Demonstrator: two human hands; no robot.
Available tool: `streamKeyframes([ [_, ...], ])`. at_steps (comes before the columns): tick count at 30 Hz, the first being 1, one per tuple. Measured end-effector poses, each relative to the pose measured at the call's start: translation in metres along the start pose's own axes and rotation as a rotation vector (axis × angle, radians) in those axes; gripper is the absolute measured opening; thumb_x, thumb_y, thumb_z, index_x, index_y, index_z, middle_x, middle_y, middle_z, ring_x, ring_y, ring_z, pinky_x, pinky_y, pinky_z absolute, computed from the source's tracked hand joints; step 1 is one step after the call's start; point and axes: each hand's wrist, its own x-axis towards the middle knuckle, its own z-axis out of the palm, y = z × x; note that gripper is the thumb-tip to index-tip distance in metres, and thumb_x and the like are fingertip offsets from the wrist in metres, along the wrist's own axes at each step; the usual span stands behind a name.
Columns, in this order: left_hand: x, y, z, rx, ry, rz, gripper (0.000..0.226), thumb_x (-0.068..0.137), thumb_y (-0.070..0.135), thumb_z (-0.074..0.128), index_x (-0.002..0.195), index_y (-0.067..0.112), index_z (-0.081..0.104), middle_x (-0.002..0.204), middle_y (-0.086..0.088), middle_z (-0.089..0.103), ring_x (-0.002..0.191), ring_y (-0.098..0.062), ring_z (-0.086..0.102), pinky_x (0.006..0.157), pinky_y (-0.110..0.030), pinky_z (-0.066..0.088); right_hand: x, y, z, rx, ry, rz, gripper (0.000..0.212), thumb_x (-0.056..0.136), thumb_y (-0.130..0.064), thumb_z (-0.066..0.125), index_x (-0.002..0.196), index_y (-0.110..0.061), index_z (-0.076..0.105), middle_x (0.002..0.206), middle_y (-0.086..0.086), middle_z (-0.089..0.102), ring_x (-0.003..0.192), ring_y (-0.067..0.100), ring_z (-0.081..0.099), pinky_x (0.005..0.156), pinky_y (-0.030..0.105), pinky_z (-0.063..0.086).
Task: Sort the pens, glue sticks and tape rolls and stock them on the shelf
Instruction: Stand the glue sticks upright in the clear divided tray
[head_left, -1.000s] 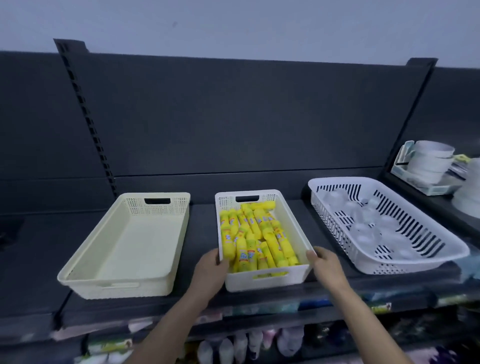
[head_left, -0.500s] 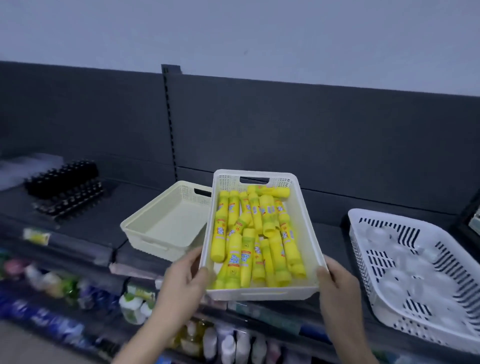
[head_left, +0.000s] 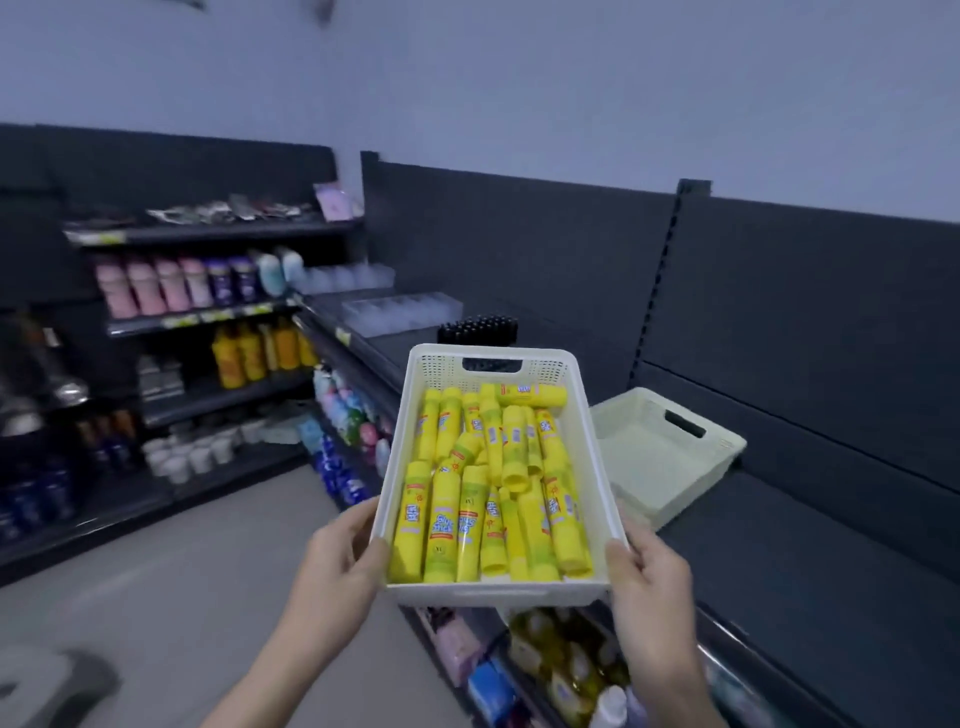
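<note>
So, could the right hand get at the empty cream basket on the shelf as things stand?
Probably not yet. The right hand grips the white basket of glue sticks, as does the left hand; it must let go first. Otherwise nothing lies between it and the cream basket on the shelf.

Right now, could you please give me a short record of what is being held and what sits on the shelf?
Held item: white basket, in the air, not resting on the shelf
Contents: yellow glue sticks, loosely piled
Left side: left hand grips the near left corner
Right side: right hand grips the near right corner
On the shelf: cream basket, nothing visible inside
Further back: black items, too blurred to identify
</note>
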Motion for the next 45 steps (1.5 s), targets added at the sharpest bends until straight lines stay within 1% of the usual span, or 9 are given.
streamKeyframes([
  [6,0.028,-0.038,-0.106,-0.008,0.192,-0.057,0.041,0.063,0.010,0.039,0.087,0.028,0.067,0.084,0.011,0.075,0.074,-0.002,0.067,0.063,-0.015,0.051,0.027,-0.005,0.140,-0.035,-0.179,-0.013,0.028,0.087,-0.005,0.041,0.083,-0.018,0.065,0.073,0.006,0.066,0.064,0.016,0.057,0.059,0.028,0.043],
  [10,0.071,-0.070,-0.185,0.011,0.259,-0.084,0.042,0.063,0.010,0.038,0.087,0.030,0.067,0.083,0.011,0.075,0.077,-0.006,0.068,0.067,-0.026,0.054,0.052,-0.012,0.247,0.001,-0.206,-0.031,0.027,0.078,-0.015,0.040,0.080,-0.011,0.066,0.069,0.007,0.067,0.066,0.024,0.058,0.061,0.036,0.045],
  [21,0.226,-0.119,-0.327,0.105,0.312,-0.078,0.044,0.065,0.010,0.040,0.092,0.033,0.067,0.089,0.007,0.074,0.086,-0.016,0.068,0.076,-0.038,0.054,0.148,-0.035,0.437,0.095,-0.262,0.035,0.034,0.089,0.002,0.036,0.082,-0.013,0.066,0.057,-0.005,0.059,0.052,0.015,0.047,0.051,0.025,0.036],
  [24,0.274,-0.129,-0.342,0.094,0.293,-0.071,0.042,0.073,0.004,0.043,0.092,0.033,0.066,0.087,0.012,0.074,0.085,-0.011,0.067,0.077,-0.034,0.054,0.185,-0.041,0.470,0.127,-0.249,0.030,0.037,0.089,0.003,0.036,0.086,-0.015,0.068,0.067,0.001,0.068,0.058,0.018,0.060,0.056,0.032,0.051],
  [29,0.364,-0.148,-0.359,0.116,0.241,-0.045,0.053,0.082,-0.014,0.039,0.097,0.029,0.067,0.092,0.004,0.074,0.085,-0.013,0.069,0.073,-0.035,0.055,0.254,-0.045,0.518,0.159,-0.169,-0.024,0.035,0.090,0.006,0.038,0.087,-0.012,0.067,0.068,-0.006,0.067,0.055,-0.001,0.059,0.049,0.010,0.045],
  [34,0.466,-0.154,-0.360,0.146,0.188,-0.017,0.047,0.085,-0.011,0.037,0.109,0.021,0.063,0.070,0.003,0.065,0.044,-0.003,0.050,0.035,-0.008,0.033,0.338,-0.047,0.553,0.211,-0.086,-0.036,0.035,0.089,0.009,0.038,0.089,-0.010,0.067,0.073,-0.005,0.069,0.059,0.000,0.062,0.053,0.014,0.049],
  [38,0.546,-0.156,-0.348,0.144,0.128,0.066,0.050,0.082,-0.010,0.043,0.097,0.034,0.064,0.082,0.018,0.072,0.075,-0.010,0.066,0.064,-0.021,0.051,0.405,-0.043,0.561,0.187,0.015,-0.092,0.041,0.087,0.009,0.040,0.078,-0.020,0.069,0.067,-0.009,0.070,0.067,0.009,0.063,0.064,0.026,0.052],
  [42,0.615,-0.163,-0.317,0.082,-0.006,0.077,0.047,0.084,-0.004,0.044,0.091,0.039,0.061,0.066,0.016,0.070,0.055,0.002,0.062,0.048,-0.014,0.048,0.453,-0.034,0.548,0.141,0.133,-0.117,0.034,0.085,0.003,0.042,0.069,-0.017,0.065,0.064,-0.002,0.063,0.064,0.013,0.053,0.060,0.028,0.043],
  [45,0.661,-0.175,-0.285,0.054,-0.101,0.094,0.042,0.080,0.003,0.046,0.093,0.039,0.063,0.075,0.014,0.071,0.073,-0.011,0.065,0.068,-0.031,0.054,0.477,-0.022,0.533,0.086,0.252,-0.109,0.031,0.086,0.003,0.044,0.074,-0.013,0.067,0.067,0.004,0.063,0.063,0.016,0.052,0.060,0.032,0.041],
])
